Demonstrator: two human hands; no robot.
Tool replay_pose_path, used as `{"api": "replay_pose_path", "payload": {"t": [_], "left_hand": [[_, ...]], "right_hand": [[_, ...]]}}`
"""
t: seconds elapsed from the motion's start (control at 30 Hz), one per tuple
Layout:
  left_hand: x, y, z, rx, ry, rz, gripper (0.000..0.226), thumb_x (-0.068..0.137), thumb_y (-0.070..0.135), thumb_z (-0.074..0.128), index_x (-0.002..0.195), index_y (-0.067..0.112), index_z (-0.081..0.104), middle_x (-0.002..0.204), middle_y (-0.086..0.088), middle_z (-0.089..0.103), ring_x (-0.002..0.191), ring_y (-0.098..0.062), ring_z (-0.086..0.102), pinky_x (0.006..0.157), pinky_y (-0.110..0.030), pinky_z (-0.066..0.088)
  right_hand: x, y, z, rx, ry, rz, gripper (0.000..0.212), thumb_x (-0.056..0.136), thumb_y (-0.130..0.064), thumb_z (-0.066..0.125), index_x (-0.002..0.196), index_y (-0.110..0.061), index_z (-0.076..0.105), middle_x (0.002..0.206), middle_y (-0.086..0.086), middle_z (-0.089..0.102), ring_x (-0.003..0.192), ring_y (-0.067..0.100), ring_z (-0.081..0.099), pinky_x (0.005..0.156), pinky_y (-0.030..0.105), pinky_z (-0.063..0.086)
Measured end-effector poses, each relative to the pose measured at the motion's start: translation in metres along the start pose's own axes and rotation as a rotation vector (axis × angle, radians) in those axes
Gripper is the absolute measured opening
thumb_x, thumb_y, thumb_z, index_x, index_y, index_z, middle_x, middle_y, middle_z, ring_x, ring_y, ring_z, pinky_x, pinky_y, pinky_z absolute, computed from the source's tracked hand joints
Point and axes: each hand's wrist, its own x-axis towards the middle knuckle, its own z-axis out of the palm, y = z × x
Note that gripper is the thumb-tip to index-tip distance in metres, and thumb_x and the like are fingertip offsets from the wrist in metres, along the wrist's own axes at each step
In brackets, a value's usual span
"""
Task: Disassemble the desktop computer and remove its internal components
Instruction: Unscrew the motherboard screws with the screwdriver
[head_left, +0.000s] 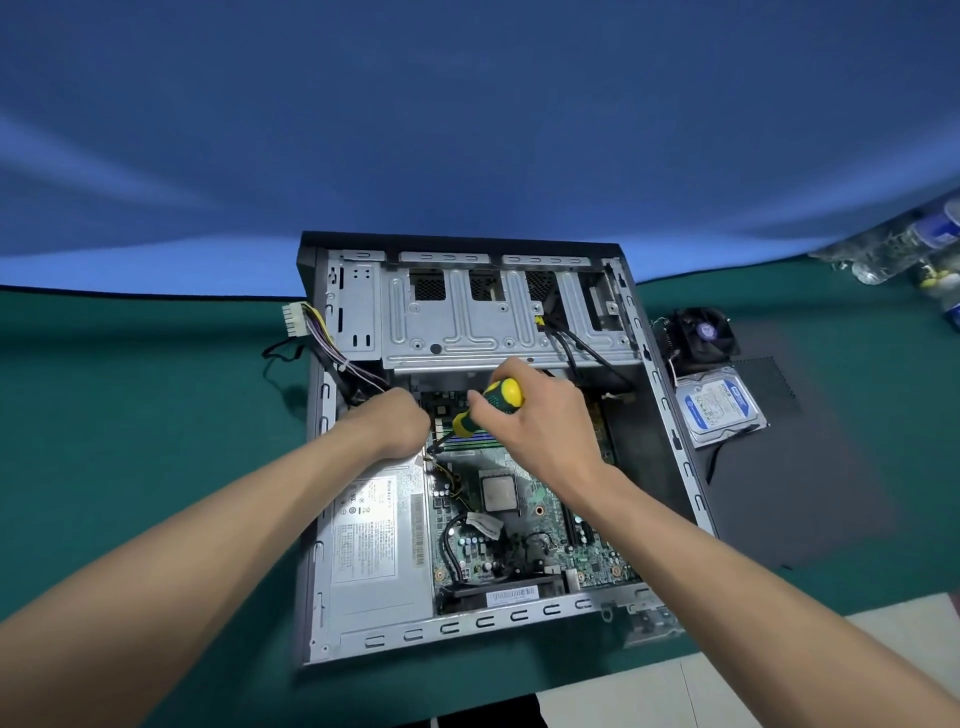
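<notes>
An open desktop case (322, 571) lies on its side on the green table. Inside are a grey power supply (371, 551), a green motherboard (524, 525) with a bare CPU (499, 492), and a metal drive cage (467, 322) at the far end. My right hand (540, 421) grips a yellow and green screwdriver (488, 408), its shaft angled down-left toward the board's upper left corner. My left hand (397, 423) is curled by the shaft's tip above the power supply; its fingers are hidden.
A loose white power connector (294, 319) with coloured wires hangs over the case's left wall. Right of the case, a black side panel (810, 467) carries a hard drive (719, 405) and a CPU cooler fan (701, 332). Plastic bottles (904, 249) stand at far right.
</notes>
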Motion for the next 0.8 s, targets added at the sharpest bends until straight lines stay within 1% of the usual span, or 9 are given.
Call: {"api": "replay_pose_path", "payload": {"t": [0.07,0.13,0.27,0.33,0.43,0.53,0.63,0.73,0.8], "left_hand": [[-0.0008,0.0005,0.0000,0.006,0.014,-0.001,0.020,0.088,0.008,0.041,0.070,0.011,0.048,0.070,-0.004,0.053,0.070,-0.021,0.053,0.063,-0.029,0.039],[-0.0019,0.0014,0.0001,0.010,0.023,-0.002,0.022,0.088,0.008,0.040,0.068,0.012,0.047,0.069,-0.004,0.052,0.066,-0.020,0.050,0.060,-0.028,0.036],[-0.0028,0.0022,-0.0008,0.005,0.032,0.005,0.023,0.089,0.008,0.039,0.068,0.011,0.048,0.068,-0.005,0.051,0.073,-0.025,0.052,0.067,-0.031,0.039],[-0.0037,0.0027,-0.0013,0.007,0.034,0.010,0.024,0.089,0.007,0.039,0.066,0.011,0.047,0.067,-0.005,0.050,0.073,-0.024,0.051,0.069,-0.032,0.041],[-0.0057,0.0030,-0.0022,0.015,0.042,0.016,0.025,0.089,0.006,0.040,0.065,0.010,0.047,0.065,-0.005,0.051,0.064,-0.020,0.047,0.060,-0.029,0.035],[-0.0057,0.0027,-0.0025,0.013,0.036,0.024,0.026,0.089,0.007,0.040,0.064,0.009,0.047,0.066,-0.006,0.051,0.063,-0.019,0.047,0.062,-0.029,0.035],[-0.0061,0.0026,-0.0028,0.026,0.039,0.027,0.026,0.090,0.008,0.040,0.065,0.010,0.046,0.067,-0.005,0.052,0.063,-0.019,0.047,0.061,-0.029,0.035],[-0.0076,0.0031,-0.0034,0.030,0.036,0.027,0.024,0.090,0.008,0.040,0.067,0.010,0.046,0.068,-0.005,0.051,0.063,-0.018,0.047,0.058,-0.029,0.033],[-0.0084,0.0036,-0.0035,0.033,0.037,0.030,0.022,0.091,0.009,0.039,0.072,0.008,0.049,0.068,-0.004,0.051,0.067,-0.019,0.050,0.057,-0.029,0.035]], "right_hand": [[0.0000,-0.0020,0.0011,-0.021,0.003,-0.011,0.029,0.085,-0.045,0.061,0.088,-0.016,0.058,0.068,0.005,0.064,0.067,0.025,0.059,0.064,0.038,0.049],[0.0003,-0.0043,0.0009,-0.042,0.025,-0.023,0.029,0.084,-0.046,0.061,0.088,-0.017,0.059,0.065,0.004,0.064,0.065,0.025,0.058,0.061,0.035,0.049],[0.0015,-0.0081,-0.0009,-0.072,0.031,-0.035,0.029,0.084,-0.046,0.061,0.088,-0.017,0.059,0.062,0.003,0.063,0.061,0.024,0.058,0.057,0.031,0.046],[0.0013,-0.0087,-0.0011,-0.089,0.011,-0.031,0.030,0.084,-0.046,0.060,0.088,-0.016,0.058,0.063,0.003,0.063,0.062,0.024,0.058,0.058,0.032,0.046],[-0.0004,-0.0087,-0.0005,-0.060,0.005,-0.024,0.029,0.084,-0.044,0.062,0.088,-0.015,0.059,0.065,0.005,0.064,0.065,0.026,0.058,0.061,0.035,0.048],[-0.0007,-0.0095,-0.0005,-0.039,0.024,-0.011,0.027,0.084,-0.044,0.062,0.087,-0.017,0.059,0.066,0.006,0.064,0.066,0.027,0.058,0.061,0.036,0.048],[-0.0002,-0.0102,-0.0007,-0.044,0.022,-0.005,0.026,0.084,-0.044,0.062,0.086,-0.018,0.059,0.064,0.004,0.064,0.064,0.025,0.058,0.060,0.034,0.047],[0.0003,-0.0105,0.0007,-0.058,0.010,-0.003,0.027,0.084,-0.045,0.061,0.087,-0.018,0.058,0.063,0.003,0.063,0.063,0.023,0.057,0.059,0.033,0.046],[0.0008,-0.0103,0.0019,-0.066,0.005,-0.001,0.028,0.084,-0.046,0.061,0.087,-0.018,0.057,0.062,0.004,0.062,0.062,0.024,0.056,0.058,0.033,0.045]]}}
